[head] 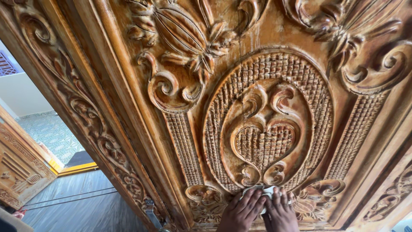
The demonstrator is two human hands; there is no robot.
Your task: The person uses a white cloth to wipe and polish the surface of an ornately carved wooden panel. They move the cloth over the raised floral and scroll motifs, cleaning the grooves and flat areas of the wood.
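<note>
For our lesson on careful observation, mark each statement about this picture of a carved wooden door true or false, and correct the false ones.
1. Both hands press a small white cloth against the carved brown wooden door. True.
2. The left hand and the right hand are far apart. False: they lie side by side.
3. The cloth sits at the lower edge of the oval carved medallion. True.
4. The door's surface is smooth and plain. False: it bears scrolls, leaves and grid patterns.
5. A grey floor shows at lower left. True.
</note>
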